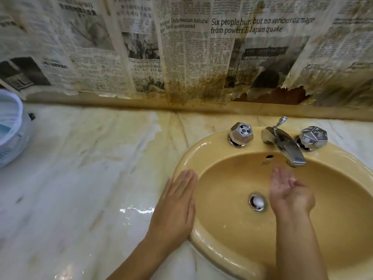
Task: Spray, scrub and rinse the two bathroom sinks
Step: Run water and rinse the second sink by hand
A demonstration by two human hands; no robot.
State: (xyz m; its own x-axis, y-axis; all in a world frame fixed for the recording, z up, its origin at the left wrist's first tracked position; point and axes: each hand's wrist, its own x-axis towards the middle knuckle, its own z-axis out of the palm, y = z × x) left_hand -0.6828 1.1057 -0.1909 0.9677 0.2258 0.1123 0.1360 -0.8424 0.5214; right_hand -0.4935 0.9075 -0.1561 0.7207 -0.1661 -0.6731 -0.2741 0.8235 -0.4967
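Observation:
A yellow oval sink [212,150] is set into a marble counter at the right. My left hand [175,205] lies flat with straight fingers on the sink's left rim. My right hand [288,190] is cupped palm up inside the basin, just below the chrome spout [288,148], and looks wet. It holds nothing. Two chrome faceted knobs [241,134] [312,138] flank the spout. The drain [257,202] with its stopper lies in the basin bottom, left of my right hand.
The marble counter [90,178] stretches to the left, wet and shiny near the sink. A white and blue plastic container [10,126] stands at the far left edge. Stained, peeling newspaper [181,53] covers the wall behind.

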